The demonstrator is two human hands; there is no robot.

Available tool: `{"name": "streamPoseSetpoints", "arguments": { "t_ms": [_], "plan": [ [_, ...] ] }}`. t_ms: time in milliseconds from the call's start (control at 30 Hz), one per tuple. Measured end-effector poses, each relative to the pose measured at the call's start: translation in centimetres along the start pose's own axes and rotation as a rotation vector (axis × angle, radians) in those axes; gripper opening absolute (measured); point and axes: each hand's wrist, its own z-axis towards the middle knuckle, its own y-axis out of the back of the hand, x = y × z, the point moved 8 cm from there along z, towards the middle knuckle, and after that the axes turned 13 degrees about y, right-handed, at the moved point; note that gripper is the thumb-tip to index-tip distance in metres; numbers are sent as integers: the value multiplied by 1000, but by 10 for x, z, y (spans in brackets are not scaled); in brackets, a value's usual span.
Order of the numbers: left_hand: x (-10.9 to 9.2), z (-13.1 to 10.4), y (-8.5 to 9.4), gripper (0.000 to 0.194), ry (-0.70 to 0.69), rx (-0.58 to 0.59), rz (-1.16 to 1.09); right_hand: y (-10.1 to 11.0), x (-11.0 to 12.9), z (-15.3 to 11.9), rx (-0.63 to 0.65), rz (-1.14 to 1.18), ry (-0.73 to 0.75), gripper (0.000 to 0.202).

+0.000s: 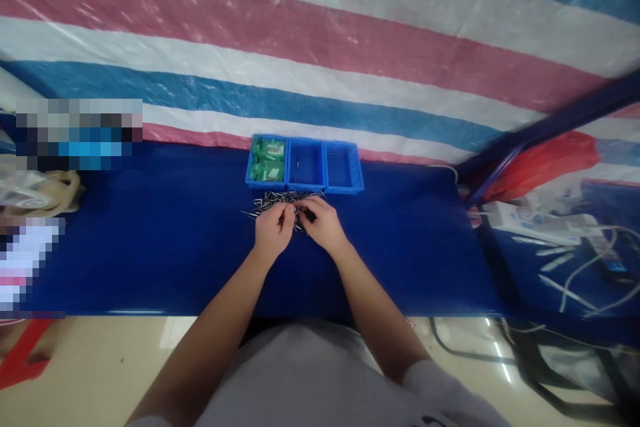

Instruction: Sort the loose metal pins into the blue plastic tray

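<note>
A loose heap of small dark metal pieces, pen-like or screw-like and too small to name, forms a pile [270, 199] on the blue table. Over its near side my left hand [275, 225] is closed, thumb and fingers pinched together. My right hand [321, 221] meets it from the right, fingers curled in a pinch. What sits between the fingertips is hidden. Just behind the pile stand three joined blue bins. Green packets [270, 159] fill the left bin [249, 177]; a small thin piece lies in the middle bin [310, 170]. The right bin [344, 167] shows its bare floor.
A striped plastic sheet [300, 20] hangs behind the blue table [400, 233]. At the right, a second table holds a white power strip [530, 223], cables and a red bag [545, 160]. Beige rope-like material [65, 193] lies at the left edge. A red stool [23, 353] stands below left.
</note>
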Motion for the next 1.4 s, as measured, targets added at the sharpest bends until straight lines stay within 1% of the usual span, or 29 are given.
{"name": "streamPoseSetpoints", "arguments": {
  "t_ms": [133,267,333,500,600,667,767,867,967,1033,1100,1233,1333,1400],
  "plan": [
    [-1,0,0,23,-3,-2,-3,1,-1,-1,-35,10,-21,30],
    [-1,0,0,23,-12,-1,-10,7,-2,-1,-142,51,-62,28],
    [-1,0,0,22,-20,-4,-14,11,-5,-3,-217,129,-109,26],
    [-5,-3,-4,17,-60,11,-34,21,-20,-11,-469,406,-255,25],
    [-9,-5,-8,17,-107,47,-14,24,-29,-14,-598,543,-270,24],
    [-13,-6,-12,17,-153,88,8,23,-34,-14,-649,628,-280,25],
    [-16,-7,-17,20,-197,154,33,20,-40,-14,-647,686,-319,25],
    [-17,-8,-20,21,-218,179,53,19,-43,-15,-638,667,-341,23],
    [-16,-7,-19,18,-212,143,73,20,-45,-17,-640,630,-349,23],
    [-12,-6,-17,17,-171,116,72,20,-46,-17,-628,628,-357,23],
    [-8,-3,-14,17,-113,85,57,18,-45,-16,-585,620,-359,23],
    [-1,0,-6,19,-28,3,27,15,-33,-11,-450,562,-340,18],
    [2,1,-3,21,9,-18,23,14,-24,-8,-421,576,-323,17],
    [2,1,-3,22,21,-18,18,14,-20,-7,-424,579,-323,18]
  ]
}}
